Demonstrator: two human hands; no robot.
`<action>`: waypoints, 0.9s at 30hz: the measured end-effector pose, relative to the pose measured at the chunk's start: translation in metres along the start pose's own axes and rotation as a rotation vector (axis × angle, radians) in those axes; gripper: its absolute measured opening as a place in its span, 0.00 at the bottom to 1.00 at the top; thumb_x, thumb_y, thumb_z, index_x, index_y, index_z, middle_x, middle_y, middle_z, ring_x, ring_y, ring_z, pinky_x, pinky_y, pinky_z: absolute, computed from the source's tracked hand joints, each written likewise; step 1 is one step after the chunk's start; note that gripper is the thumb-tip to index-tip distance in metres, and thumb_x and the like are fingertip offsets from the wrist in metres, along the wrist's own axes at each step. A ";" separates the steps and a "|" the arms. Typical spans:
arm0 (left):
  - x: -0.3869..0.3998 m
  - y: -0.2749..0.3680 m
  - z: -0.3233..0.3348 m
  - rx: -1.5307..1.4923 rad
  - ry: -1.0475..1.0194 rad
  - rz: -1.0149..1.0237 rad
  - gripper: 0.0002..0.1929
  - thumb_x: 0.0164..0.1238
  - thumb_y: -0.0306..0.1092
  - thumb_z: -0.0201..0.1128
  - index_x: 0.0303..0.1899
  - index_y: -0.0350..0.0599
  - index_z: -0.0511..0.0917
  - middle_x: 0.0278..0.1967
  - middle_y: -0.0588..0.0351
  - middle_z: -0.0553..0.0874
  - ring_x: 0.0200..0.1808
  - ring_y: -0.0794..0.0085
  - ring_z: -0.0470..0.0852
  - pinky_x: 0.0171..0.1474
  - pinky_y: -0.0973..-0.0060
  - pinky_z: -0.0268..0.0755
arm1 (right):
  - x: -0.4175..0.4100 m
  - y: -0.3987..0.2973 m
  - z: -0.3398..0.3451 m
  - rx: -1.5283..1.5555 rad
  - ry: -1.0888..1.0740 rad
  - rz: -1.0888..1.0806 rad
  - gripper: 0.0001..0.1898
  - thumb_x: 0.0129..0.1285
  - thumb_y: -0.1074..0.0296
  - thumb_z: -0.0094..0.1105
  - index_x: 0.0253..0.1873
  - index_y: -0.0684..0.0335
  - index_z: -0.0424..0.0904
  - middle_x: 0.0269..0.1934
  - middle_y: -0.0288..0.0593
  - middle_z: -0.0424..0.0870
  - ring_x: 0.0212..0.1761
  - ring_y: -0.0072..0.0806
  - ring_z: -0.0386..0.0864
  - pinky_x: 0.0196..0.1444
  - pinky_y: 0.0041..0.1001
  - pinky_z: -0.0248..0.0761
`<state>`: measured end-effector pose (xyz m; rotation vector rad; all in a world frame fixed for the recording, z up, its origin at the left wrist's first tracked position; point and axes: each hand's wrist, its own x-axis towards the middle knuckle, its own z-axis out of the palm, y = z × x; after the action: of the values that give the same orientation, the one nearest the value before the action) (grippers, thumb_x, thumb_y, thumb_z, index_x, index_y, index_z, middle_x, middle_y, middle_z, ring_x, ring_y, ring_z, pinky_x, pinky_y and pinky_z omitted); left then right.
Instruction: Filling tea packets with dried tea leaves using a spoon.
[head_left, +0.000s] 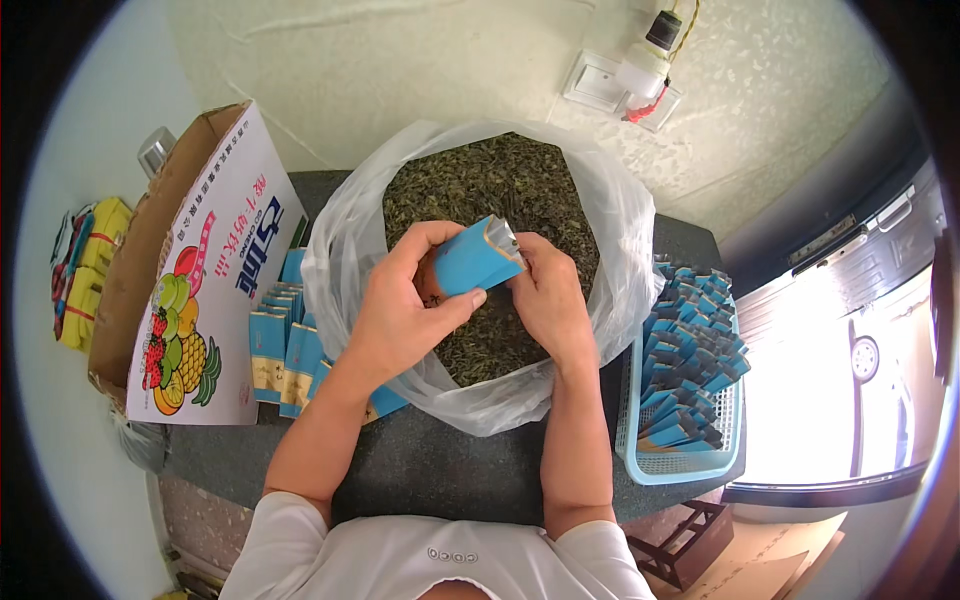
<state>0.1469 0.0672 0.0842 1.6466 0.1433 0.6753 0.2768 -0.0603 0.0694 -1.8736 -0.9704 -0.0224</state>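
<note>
Over a large clear plastic bag (337, 247) of dried tea leaves (480, 180), my left hand (409, 300) holds a blue foil-lined packet (472, 259). The packet is tilted, with its silvery mouth towards the right. My right hand (551, 292) is at that mouth, its thumb and fingers close together against the rim; whether it pinches the rim or holds something small is hidden. Blue and gold packets (268, 349) lie left of the bag, partly under its edge. On the right, a light blue plastic basket (664, 472) holds many upright blue packets (686, 352).
A printed cardboard box (225, 300) stands at the table's left, near yellow bundles (94, 277). The dark table (450, 480) reaches the wall, where a plug adapter (643, 69) sits in a socket. A brown rack (690, 544) is below at the right.
</note>
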 end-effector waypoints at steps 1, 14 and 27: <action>0.000 0.001 0.000 -0.001 0.001 0.000 0.25 0.56 0.22 0.73 0.56 0.40 0.75 0.42 0.61 0.80 0.37 0.83 0.75 0.38 0.81 0.71 | 0.001 0.000 -0.001 0.000 -0.001 0.000 0.10 0.70 0.75 0.53 0.49 0.73 0.81 0.33 0.51 0.85 0.33 0.30 0.82 0.40 0.29 0.75; 0.000 0.010 -0.009 0.179 -0.054 -0.091 0.26 0.57 0.20 0.71 0.58 0.39 0.74 0.41 0.63 0.79 0.39 0.84 0.76 0.40 0.83 0.71 | -0.009 -0.034 -0.066 0.439 0.240 0.233 0.11 0.78 0.64 0.50 0.47 0.62 0.82 0.31 0.32 0.81 0.29 0.13 0.71 0.32 0.17 0.63; -0.002 0.015 -0.001 0.256 -0.064 -0.068 0.26 0.55 0.20 0.73 0.56 0.42 0.75 0.35 0.66 0.78 0.34 0.86 0.74 0.36 0.84 0.68 | -0.020 -0.062 -0.057 -0.013 -0.054 -0.185 0.08 0.70 0.79 0.53 0.49 0.67 0.82 0.36 0.42 0.81 0.35 0.24 0.77 0.38 0.21 0.69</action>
<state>0.1409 0.0641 0.0977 1.8974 0.2464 0.5692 0.2458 -0.1040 0.1372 -1.7987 -1.1806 -0.0887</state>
